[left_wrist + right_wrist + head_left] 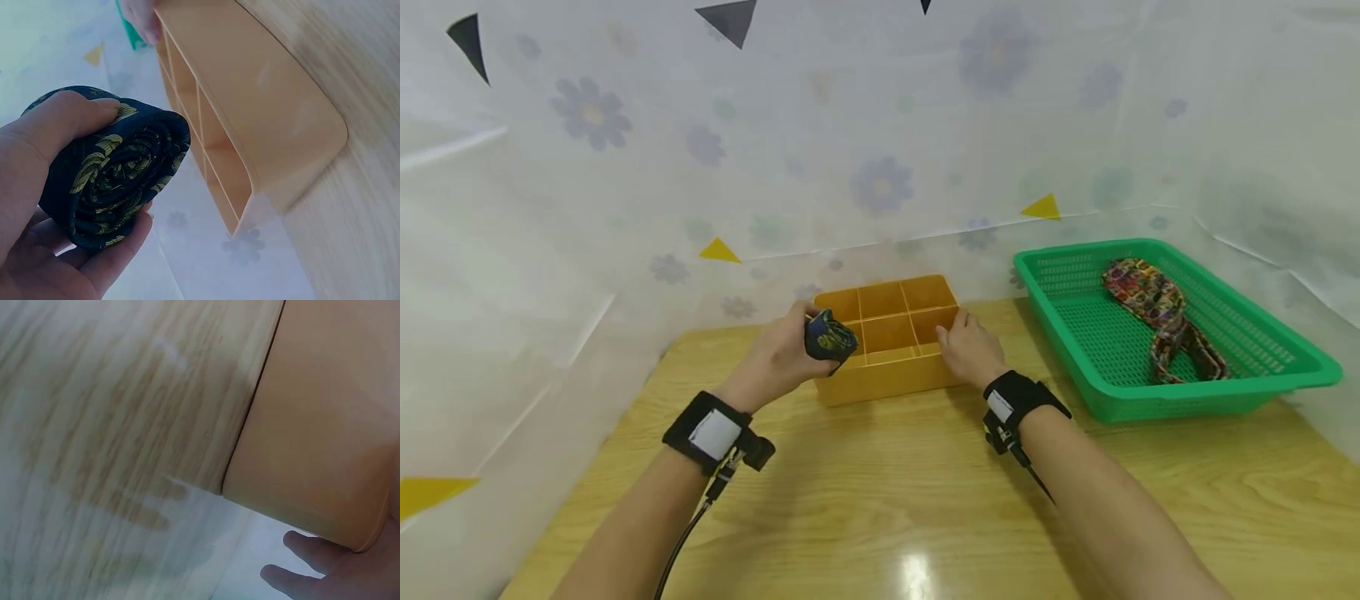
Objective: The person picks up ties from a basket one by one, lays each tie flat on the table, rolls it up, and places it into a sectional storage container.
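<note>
My left hand (786, 350) grips a rolled dark blue tie with a yellow leaf pattern (830, 337) (115, 170), held just above the front left corner of an orange divided box (887, 337) (250, 112). The box has several open compartments and stands on the wooden table (925, 492). My right hand (967, 346) rests against the box's right front corner, its fingers (300, 562) lying along the box's wall (325, 437). In the left wrist view my thumb lies over the roll and my fingers curl under it.
A green plastic basket (1225, 400) stands at the right of the table with a multicoloured patterned tie (1157, 321) lying in it. A pale flowered sheet (880, 150) hangs behind and to both sides.
</note>
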`<state>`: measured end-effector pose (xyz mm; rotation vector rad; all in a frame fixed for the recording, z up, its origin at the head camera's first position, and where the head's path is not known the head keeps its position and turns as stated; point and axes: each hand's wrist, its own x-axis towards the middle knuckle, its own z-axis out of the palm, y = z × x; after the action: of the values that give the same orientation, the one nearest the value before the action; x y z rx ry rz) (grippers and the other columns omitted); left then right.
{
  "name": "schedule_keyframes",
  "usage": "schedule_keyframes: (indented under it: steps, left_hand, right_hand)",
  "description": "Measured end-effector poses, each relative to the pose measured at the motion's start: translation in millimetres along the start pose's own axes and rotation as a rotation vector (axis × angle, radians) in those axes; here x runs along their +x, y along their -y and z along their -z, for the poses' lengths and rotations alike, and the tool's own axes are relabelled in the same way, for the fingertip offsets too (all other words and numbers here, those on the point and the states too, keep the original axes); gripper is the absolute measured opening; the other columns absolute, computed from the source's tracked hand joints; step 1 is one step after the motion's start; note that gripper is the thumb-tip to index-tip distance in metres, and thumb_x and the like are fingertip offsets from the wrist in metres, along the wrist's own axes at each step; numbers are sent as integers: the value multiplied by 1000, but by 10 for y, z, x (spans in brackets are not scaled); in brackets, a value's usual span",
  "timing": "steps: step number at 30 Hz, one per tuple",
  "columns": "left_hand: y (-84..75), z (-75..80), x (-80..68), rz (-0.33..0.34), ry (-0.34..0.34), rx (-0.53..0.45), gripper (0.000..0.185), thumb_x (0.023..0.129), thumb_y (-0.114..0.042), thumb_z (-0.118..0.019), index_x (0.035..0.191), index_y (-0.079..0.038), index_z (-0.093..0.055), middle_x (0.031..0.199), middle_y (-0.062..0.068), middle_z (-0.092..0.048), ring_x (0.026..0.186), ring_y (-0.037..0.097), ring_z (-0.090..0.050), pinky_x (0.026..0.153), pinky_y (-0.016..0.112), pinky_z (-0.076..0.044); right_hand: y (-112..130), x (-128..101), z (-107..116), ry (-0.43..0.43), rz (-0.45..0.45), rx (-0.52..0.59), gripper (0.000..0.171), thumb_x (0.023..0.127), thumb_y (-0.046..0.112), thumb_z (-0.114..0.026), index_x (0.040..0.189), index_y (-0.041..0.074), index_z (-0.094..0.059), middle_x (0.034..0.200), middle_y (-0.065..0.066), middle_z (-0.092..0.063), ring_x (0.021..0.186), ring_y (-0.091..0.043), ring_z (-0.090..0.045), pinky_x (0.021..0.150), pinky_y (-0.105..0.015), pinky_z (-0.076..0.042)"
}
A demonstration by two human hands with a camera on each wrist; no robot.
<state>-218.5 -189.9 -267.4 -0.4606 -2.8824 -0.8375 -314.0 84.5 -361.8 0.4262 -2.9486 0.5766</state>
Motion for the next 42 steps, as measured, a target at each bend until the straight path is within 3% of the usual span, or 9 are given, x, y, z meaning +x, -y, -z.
schedule_keyframes:
  steps: [6, 10, 14, 22, 25, 29, 32, 36, 42]
  left_hand:
    - [75, -44, 254, -35, 10, 217, 73, 79, -18, -84, 137, 1, -44, 127, 21, -58, 105, 33, -64, 87, 42, -57]
    - [131, -95, 387, -35, 30, 310, 69, 78, -18, -84, 134, 3, -50, 128, 23, -49, 105, 35, -61, 91, 44, -56]
    - [194, -143, 525, -26, 101, 378, 62, 78, -18, -83, 129, 3, -56, 120, 22, -57, 102, 33, -62, 88, 42, -57]
    - [338, -288, 741, 104, 282, 411, 57, 80, -17, -79, 130, -1, -58, 114, 15, -67, 89, 25, -63, 76, 36, -54]
    - [397, -357, 790, 157, 319, 435, 51, 81, -18, -78, 127, -4, -62, 108, 11, -69, 82, 23, -62, 70, 34, -52]
    - [473, -435, 831, 166, 345, 508, 38, 83, -20, -79, 116, -6, -68, 106, 11, -71, 80, 22, -62, 66, 32, -49]
    - [500, -467, 844, 182, 382, 537, 39, 85, -22, -78, 119, -6, -68, 118, 14, -70, 90, 25, -64, 71, 35, -48]
    - [494, -480, 854, 229, 431, 501, 50, 89, -20, -74, 136, -8, -59, 135, 18, -61, 112, 30, -63, 86, 39, -51]
    - [452, -494, 864, 255, 475, 461, 53, 96, -14, -65, 145, -4, -46, 146, 22, -51, 126, 37, -55, 101, 46, -49]
  right_hand:
    - [30, 18, -6, 32, -16, 7, 66, 110, 32, -27, 148, -21, -17, 149, -41, -32, 124, -50, -52, 100, -55, -49]
    - [46, 16, -23, 28, -16, 4, 64, 109, 31, -28, 147, -21, -19, 147, -41, -34, 121, -50, -54, 98, -55, -50]
    - [54, 13, -32, 28, -21, 18, 65, 109, 31, -27, 148, -21, -17, 148, -41, -33, 123, -49, -53, 100, -55, -49]
    - [57, 26, -58, 25, -37, 34, 65, 110, 32, -27, 149, -18, -15, 149, -39, -33, 123, -49, -53, 100, -55, -49]
    - [47, 34, -86, 23, -41, 25, 65, 110, 33, -27, 150, -18, -16, 149, -38, -33, 121, -48, -55, 99, -54, -50]
    - [40, 41, -109, 21, -48, 21, 65, 110, 32, -26, 150, -18, -16, 149, -38, -33, 121, -48, -55, 98, -54, -50]
    - [44, 42, -107, 29, -55, 20, 65, 110, 32, -26, 150, -17, -15, 150, -38, -32, 123, -48, -53, 99, -55, -49]
    - [42, 35, -86, 40, -67, 10, 65, 109, 32, -25, 151, -16, -14, 151, -37, -31, 124, -47, -53, 100, -55, -49]
    - [20, 18, -58, 30, -72, 1, 64, 109, 31, -25, 151, -17, -15, 150, -37, -33, 120, -46, -56, 96, -53, -51]
